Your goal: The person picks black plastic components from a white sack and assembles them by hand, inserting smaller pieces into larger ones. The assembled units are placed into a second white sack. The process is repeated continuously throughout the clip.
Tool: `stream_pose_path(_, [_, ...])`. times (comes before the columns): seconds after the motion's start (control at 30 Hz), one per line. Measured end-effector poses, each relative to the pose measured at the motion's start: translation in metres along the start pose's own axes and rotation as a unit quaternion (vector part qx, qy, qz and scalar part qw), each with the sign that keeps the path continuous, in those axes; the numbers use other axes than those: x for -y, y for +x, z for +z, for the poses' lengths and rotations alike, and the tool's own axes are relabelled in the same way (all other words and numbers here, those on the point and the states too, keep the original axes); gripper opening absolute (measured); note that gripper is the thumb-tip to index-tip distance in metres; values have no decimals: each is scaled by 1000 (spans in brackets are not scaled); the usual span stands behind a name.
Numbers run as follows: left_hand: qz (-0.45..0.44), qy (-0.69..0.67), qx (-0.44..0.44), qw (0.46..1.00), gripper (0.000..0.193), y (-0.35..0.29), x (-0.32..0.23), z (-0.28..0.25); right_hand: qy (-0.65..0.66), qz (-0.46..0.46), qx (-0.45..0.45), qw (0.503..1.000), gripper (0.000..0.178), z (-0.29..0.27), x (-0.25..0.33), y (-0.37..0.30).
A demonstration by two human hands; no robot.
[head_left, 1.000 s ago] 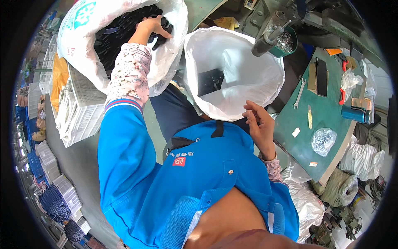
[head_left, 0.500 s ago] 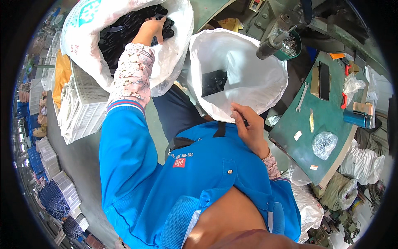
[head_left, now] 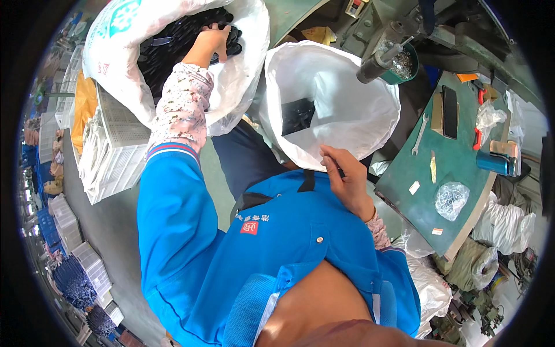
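At the upper left stands a white sack [head_left: 248,75] full of many long black pieces [head_left: 173,55] with rounded ends. My left hand [head_left: 213,43] reaches into it, fingers on the pieces and thumb held apart; it does not visibly grip one. A second white bag [head_left: 358,115] gapes in front of me, with some black pieces [head_left: 298,115] at its bottom. Beside its near rim is my right hand [head_left: 348,179], closed, fingers bent toward the thumb. Between them shows a bit of a small black piece [head_left: 341,172], mostly hidden by the hand.
On the right, a green worktable [head_left: 407,170] carries a wrench [head_left: 420,134], a phone [head_left: 450,111], a blue flask [head_left: 496,163] and a clear bag of small parts [head_left: 452,200]. A machine with a metal cylinder [head_left: 376,66] overhangs the second bag. White crates [head_left: 118,144] stand left.
My left hand has shifted slightly among the black pieces, its fingers more spread over them. My right hand has stayed nearly still by the second bag's rim.
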State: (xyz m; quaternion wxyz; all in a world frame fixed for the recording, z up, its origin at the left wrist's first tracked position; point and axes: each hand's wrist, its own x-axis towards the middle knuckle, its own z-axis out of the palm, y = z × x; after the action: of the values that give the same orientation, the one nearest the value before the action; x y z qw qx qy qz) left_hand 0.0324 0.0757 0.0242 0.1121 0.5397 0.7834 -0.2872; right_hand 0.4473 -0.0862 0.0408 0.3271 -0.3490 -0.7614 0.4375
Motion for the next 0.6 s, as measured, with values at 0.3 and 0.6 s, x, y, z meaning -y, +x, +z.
stream_pose_path(0.3, [-8,-8,16,1000,130,5,-5,-12,-5,31,-7,999,21,0,-3,-7])
stream_pose_path(0.6, [60,-30,2,998,120,-2,-3,5,-16,18,-5,1000,21,-1,-3,-8])
